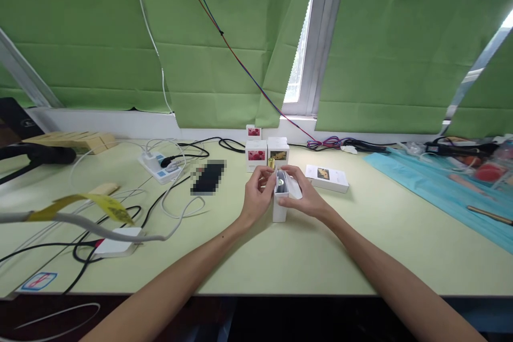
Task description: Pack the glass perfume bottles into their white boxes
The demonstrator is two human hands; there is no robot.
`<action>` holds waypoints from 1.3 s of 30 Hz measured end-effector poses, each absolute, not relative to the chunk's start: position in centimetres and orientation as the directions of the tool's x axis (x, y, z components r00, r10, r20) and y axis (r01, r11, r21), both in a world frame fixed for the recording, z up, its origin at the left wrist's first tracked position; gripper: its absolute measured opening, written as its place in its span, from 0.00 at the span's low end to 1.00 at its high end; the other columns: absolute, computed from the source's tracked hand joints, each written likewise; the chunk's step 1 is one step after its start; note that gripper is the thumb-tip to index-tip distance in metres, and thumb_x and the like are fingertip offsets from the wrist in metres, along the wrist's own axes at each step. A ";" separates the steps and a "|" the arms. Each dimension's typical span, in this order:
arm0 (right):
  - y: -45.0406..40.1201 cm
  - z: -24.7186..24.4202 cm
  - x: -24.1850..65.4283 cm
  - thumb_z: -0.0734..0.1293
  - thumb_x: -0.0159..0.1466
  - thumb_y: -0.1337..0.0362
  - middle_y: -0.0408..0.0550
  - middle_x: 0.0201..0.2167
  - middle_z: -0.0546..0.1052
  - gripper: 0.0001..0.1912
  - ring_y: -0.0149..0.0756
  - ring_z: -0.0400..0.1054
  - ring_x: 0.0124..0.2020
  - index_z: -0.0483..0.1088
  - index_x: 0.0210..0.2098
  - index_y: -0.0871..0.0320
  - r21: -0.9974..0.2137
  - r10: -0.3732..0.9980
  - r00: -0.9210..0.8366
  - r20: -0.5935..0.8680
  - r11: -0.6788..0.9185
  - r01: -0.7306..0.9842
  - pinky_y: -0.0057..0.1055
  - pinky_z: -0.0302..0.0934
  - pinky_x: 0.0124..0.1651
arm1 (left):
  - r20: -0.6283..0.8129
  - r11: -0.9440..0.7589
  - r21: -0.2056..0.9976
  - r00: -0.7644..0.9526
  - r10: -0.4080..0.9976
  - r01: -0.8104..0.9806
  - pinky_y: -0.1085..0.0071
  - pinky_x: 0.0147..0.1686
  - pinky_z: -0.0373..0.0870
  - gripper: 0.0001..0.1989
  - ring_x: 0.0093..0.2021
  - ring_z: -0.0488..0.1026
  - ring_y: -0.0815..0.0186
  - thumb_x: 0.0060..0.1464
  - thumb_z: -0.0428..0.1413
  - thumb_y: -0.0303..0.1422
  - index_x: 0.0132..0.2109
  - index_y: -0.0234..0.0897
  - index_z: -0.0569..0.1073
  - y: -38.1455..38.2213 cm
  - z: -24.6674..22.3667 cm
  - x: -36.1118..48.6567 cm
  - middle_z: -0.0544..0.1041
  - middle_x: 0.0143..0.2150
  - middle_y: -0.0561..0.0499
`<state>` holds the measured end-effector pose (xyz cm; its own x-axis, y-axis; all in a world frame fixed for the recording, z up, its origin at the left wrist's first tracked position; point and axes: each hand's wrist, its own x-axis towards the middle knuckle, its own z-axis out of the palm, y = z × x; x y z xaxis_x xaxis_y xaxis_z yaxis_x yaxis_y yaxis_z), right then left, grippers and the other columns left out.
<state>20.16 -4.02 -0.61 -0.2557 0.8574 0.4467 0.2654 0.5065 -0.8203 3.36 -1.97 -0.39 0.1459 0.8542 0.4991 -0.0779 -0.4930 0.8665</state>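
A narrow white box point(279, 214) stands upright on the table in front of me, its top open. Inside its mouth I see a dark grey interior and a small shiny round part. My right hand point(306, 195) grips the box from the right, thumb on the near side and fingers over the far edge. By its palm, a white flap point(295, 186) sticks out. On the left, my left hand point(258, 192) has its fingers closed at the box's upper edge; their exact hold is partly hidden. Just behind those fingertips shows a small gold-coloured thing point(271, 163).
White boxes with red pictures point(256, 156) and a gold-pictured box point(278, 156) stand behind my hands. Another white box point(327, 178) lies to the right. Leftward are a pixelated dark patch point(208, 177), a power strip point(160, 167) and tangled cables. Blue sheeting point(433, 187) covers the right.
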 end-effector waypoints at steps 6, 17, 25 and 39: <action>-4.2 -0.1 20.7 0.75 0.54 0.44 0.54 0.56 0.69 0.46 0.48 0.68 0.57 0.52 0.63 0.51 -0.819 0.860 -0.300 0.412 0.494 0.292 0.45 0.64 0.60 | 0.438 -0.422 0.899 0.191 0.878 -0.121 0.77 0.24 0.60 0.13 0.25 0.63 0.74 0.57 0.60 0.42 0.42 0.41 0.69 -1.5 -0.5 3.2 0.64 0.31 0.57; -4.1 0.0 21.2 0.77 0.53 0.47 0.56 0.62 0.65 0.49 0.52 0.57 0.67 0.51 0.66 0.51 -0.820 0.872 -0.302 0.384 0.473 0.322 0.49 0.59 0.65 | 0.323 -0.270 0.942 0.313 0.893 -0.201 0.78 0.15 0.53 0.19 0.19 0.59 0.77 0.51 0.64 0.42 0.46 0.43 0.66 -1.5 0.1 3.1 0.62 0.30 0.60; -4.2 0.2 21.2 0.80 0.49 0.50 0.56 0.61 0.66 0.54 0.52 0.57 0.67 0.51 0.67 0.50 -0.823 0.858 -0.304 0.413 0.495 0.279 0.51 0.57 0.66 | 0.326 -0.279 0.943 0.328 0.887 -0.181 0.78 0.15 0.53 0.13 0.20 0.58 0.77 0.51 0.63 0.37 0.43 0.41 0.71 -1.2 0.4 3.0 0.59 0.29 0.59; -4.8 0.7 20.7 0.82 0.45 0.52 0.58 0.67 0.62 0.60 0.55 0.53 0.70 0.50 0.69 0.47 -0.785 0.841 -0.234 0.488 0.540 0.303 0.55 0.57 0.66 | 0.340 -0.328 0.940 0.291 0.894 -0.089 0.75 0.19 0.56 0.13 0.20 0.58 0.74 0.56 0.58 0.43 0.37 0.36 0.75 -1.6 0.5 3.0 0.66 0.24 0.56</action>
